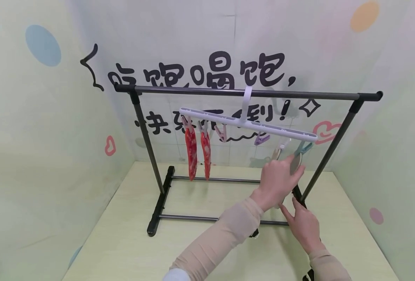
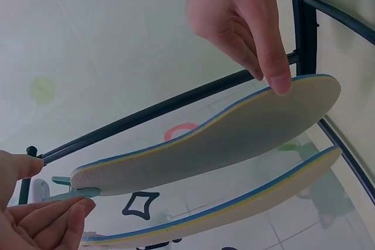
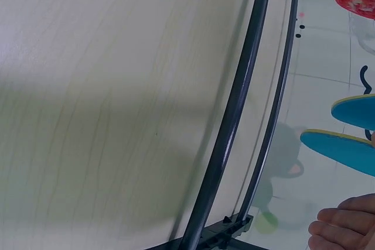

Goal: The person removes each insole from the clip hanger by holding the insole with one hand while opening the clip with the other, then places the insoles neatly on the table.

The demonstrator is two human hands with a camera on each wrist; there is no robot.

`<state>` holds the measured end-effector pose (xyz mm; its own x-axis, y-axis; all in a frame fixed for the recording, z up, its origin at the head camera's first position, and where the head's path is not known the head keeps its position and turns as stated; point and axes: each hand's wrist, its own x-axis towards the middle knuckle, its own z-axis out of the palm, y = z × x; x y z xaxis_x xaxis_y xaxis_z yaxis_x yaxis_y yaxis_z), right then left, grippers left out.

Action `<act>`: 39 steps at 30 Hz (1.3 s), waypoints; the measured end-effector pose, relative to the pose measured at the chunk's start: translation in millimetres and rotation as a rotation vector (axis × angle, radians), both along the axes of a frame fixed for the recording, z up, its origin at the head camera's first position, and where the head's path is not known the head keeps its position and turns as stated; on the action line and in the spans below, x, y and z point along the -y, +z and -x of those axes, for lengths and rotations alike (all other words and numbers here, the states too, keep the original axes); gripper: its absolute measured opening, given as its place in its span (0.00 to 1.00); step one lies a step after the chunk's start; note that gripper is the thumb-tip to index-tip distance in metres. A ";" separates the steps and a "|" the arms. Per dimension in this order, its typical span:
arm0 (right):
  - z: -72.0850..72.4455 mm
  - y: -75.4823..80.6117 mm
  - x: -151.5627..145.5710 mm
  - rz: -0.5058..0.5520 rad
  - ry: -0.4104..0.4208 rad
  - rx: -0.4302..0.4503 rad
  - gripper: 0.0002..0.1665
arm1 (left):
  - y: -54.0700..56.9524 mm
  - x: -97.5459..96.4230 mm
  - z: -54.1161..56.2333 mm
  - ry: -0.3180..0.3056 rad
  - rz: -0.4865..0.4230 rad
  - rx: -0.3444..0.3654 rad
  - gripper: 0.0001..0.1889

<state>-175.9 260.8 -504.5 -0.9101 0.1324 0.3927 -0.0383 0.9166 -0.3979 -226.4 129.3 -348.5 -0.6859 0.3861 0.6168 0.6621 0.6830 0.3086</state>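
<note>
A grey-white insole (image 2: 222, 139) with a blue and yellow edge hangs by one end from a teal clip (image 1: 306, 148) on the lilac hanger (image 1: 225, 119). A second insole (image 2: 234, 209) hangs beside it. My left hand (image 1: 278, 180) is at the upper end of the nearer insole, thumb and fingers spread apart next to the teal clip. Lower down, my right hand (image 1: 303, 228) has its thumb and fingers apart around the free end, a fingertip touching it. The right wrist view shows its fingers (image 3: 345, 226) separate from the blue underside.
The hanger hooks over the top bar of a black rack (image 1: 200, 91). At its left end hang two flat red-and-white items (image 1: 191, 154). A pink clip (image 1: 222, 134) and a purple clip (image 1: 261, 139) hang between. Walls flank the pale wood tabletop (image 1: 123, 249).
</note>
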 end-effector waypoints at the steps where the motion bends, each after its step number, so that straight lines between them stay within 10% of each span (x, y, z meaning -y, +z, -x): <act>1: 0.5 -0.3 0.3 0.001 0.000 -0.002 0.36 | 1.0 -0.5 1.3 0.002 0.003 -0.005 0.15; 16: 6.4 -5.0 4.2 -0.037 0.002 -0.056 0.38 | 7.1 -9.0 23.4 -0.092 -0.042 0.073 0.12; 39: 23.3 -11.9 6.7 -0.002 -0.003 -0.104 0.28 | 7.9 -22.7 32.3 -0.045 0.005 0.133 0.14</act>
<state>-199.2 254.0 -516.5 -0.8639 0.1339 0.4855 -0.0769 0.9177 -0.3898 -258.7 152.0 -340.5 -0.7436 0.4213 0.5192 0.6453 0.6555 0.3924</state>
